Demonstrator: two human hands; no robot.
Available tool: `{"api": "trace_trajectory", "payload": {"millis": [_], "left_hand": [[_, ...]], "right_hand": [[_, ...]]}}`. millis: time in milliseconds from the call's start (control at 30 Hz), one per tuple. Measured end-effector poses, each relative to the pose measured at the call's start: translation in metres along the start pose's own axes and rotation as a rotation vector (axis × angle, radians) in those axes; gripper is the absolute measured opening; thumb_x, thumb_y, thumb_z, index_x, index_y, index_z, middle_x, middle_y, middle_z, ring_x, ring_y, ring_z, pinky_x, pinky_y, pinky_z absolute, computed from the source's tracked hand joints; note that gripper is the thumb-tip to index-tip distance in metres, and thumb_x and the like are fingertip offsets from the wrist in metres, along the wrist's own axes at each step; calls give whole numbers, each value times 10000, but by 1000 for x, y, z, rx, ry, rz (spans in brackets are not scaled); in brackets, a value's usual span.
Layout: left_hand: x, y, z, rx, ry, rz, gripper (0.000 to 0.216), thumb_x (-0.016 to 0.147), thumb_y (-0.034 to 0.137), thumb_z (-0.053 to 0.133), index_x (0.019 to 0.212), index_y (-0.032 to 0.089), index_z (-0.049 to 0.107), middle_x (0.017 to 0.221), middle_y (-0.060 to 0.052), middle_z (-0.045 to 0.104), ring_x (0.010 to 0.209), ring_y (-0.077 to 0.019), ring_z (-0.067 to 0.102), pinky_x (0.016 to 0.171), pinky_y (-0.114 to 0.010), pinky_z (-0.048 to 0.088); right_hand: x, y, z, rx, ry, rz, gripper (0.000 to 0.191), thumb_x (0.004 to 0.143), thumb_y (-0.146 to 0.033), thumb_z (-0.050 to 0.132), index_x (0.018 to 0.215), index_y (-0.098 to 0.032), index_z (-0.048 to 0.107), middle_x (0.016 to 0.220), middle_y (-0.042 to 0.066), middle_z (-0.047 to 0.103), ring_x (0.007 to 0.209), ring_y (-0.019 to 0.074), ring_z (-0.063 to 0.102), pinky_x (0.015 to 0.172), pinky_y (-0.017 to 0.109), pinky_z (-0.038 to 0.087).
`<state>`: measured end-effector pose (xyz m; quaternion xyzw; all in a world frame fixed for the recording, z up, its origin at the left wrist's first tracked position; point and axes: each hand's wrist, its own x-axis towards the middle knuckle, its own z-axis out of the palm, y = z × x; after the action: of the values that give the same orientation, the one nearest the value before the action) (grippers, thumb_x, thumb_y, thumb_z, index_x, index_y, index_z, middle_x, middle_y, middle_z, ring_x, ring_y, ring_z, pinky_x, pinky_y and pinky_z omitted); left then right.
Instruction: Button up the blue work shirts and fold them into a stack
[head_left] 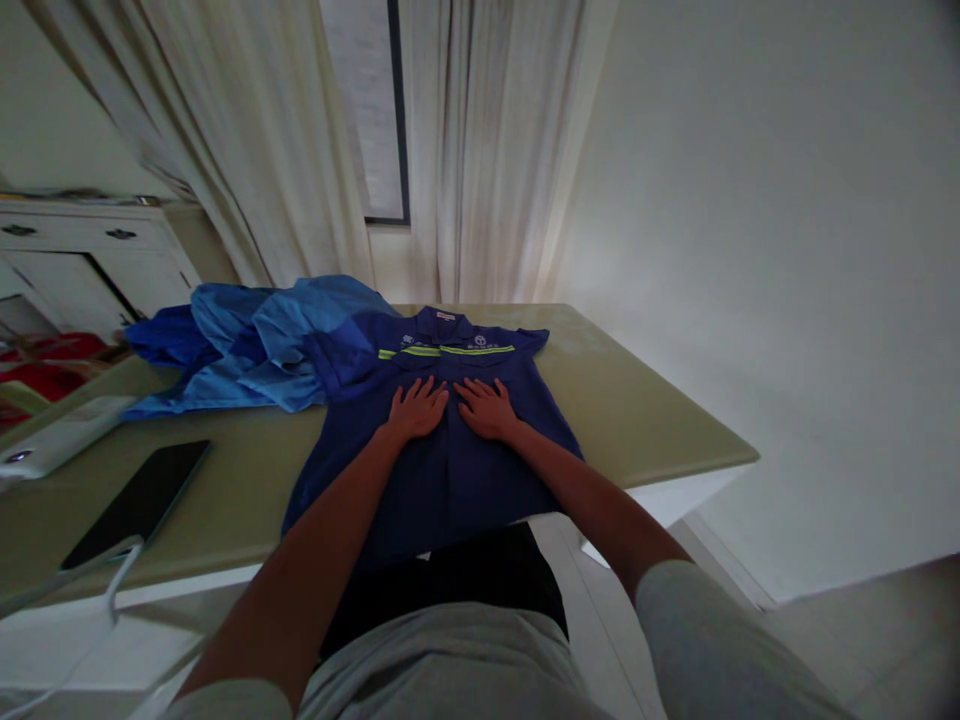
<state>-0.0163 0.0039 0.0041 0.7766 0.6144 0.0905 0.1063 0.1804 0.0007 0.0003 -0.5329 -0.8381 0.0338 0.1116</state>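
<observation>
A navy short-sleeved work shirt [442, 450] lies spread front side up on the table, its collar pointing away from me. Yellow-green stripes and pale lettering cross its chest. The lower hem hangs over the table's near edge. My left hand [418, 410] rests flat on the left half of the shirt just below the stripe, fingers spread. Beside it, my right hand [487, 408] presses flat on the right half, fingers also apart. Neither hand grips the cloth. Against the shirt's left sleeve side sits a crumpled heap of lighter blue clothes [277, 330].
The table [637, 420] has a greenish top and a corner at the right, near a white wall. On the left lie a black phone [142, 500] with a white cable [120, 580] and a white device [67, 435]. Curtains [495, 150] and a white cabinet [90, 250] stand behind.
</observation>
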Motion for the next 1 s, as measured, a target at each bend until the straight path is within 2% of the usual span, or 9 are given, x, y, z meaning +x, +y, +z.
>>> {"api": "trace_trajectory", "payload": {"millis": [200, 300, 400, 533, 600, 667, 767, 900, 1000], "left_hand": [[43, -14, -3, 60, -81, 0, 664, 1041, 534, 221, 1660, 306, 295, 1752, -45, 167, 1616, -334, 143, 1268, -655, 114], [52, -20, -2, 63, -81, 4, 680, 1036, 562, 201, 1663, 311, 282, 1756, -44, 158, 1616, -334, 140, 1267, -649, 104], [57, -24, -2, 44, -35, -2, 663, 1042, 564, 205, 1647, 320, 322, 1750, -54, 198, 1609, -344, 172, 1256, -655, 137], [58, -24, -4, 51, 129, 24, 580, 1062, 458, 258, 1549, 249, 493, 1670, -109, 401, 1545, -344, 334, 1248, -621, 210], [54, -23, -6, 60, 238, 63, 515, 1061, 362, 280, 1428, 205, 605, 1538, -145, 555, 1441, -320, 474, 1216, -551, 312], [47, -24, -6, 65, 305, 93, 461, 1045, 282, 310, 1338, 184, 652, 1387, -161, 643, 1313, -297, 571, 1142, -483, 414], [37, -26, -3, 82, 282, 100, 421, 1028, 244, 348, 1314, 176, 650, 1323, -159, 646, 1218, -290, 606, 1057, -444, 480], [37, -27, 3, 50, 210, 85, 401, 1017, 282, 427, 1350, 186, 629, 1434, -157, 578, 1280, -299, 572, 1073, -453, 478], [45, -25, 3, -9, 190, 59, 384, 944, 215, 536, 1305, 170, 657, 1394, -160, 616, 1301, -275, 574, 1116, -425, 459]], "right_hand": [[35, 20, -11, 8, -49, -42, 571, 1055, -393, 419, 1618, -305, 394, 1691, 69, 356, 1547, 262, 336, 1272, 546, 98], [32, 21, -17, 71, 20, -130, 511, 1056, -380, 455, 1553, -265, 482, 1634, 92, 451, 1497, 235, 399, 1252, 477, 181], [17, 10, -23, 126, 101, -194, 458, 1047, -508, 506, 1379, -208, 608, 1456, 118, 599, 1364, 242, 513, 1173, 417, 319], [2, -21, -30, 87, 41, -33, 586, 951, -679, 590, 1229, -168, 653, 1254, 159, 660, 1186, 298, 604, 1027, 419, 455], [1, -34, -33, 31, 12, 84, 590, 907, -650, 656, 1226, -154, 656, 1270, 195, 645, 1194, 346, 598, 979, 449, 485], [3, -42, -35, 4, -2, 157, 488, 919, -538, 657, 1206, -144, 674, 1274, 212, 642, 1188, 366, 604, 934, 456, 506], [5, -44, -34, 35, 25, 205, 400, 974, -475, 548, 1114, -137, 710, 1200, 210, 672, 1127, 355, 633, 897, 454, 519], [1, -49, -25, 28, 97, 207, 579, 903, -629, 603, 1188, -131, 679, 1251, 238, 651, 1177, 389, 594, 935, 507, 503], [-2, -55, -20, -4, 126, 204, 505, 884, -464, 651, 1254, -121, 655, 1282, 250, 639, 1189, 382, 588, 933, 500, 498]]}}
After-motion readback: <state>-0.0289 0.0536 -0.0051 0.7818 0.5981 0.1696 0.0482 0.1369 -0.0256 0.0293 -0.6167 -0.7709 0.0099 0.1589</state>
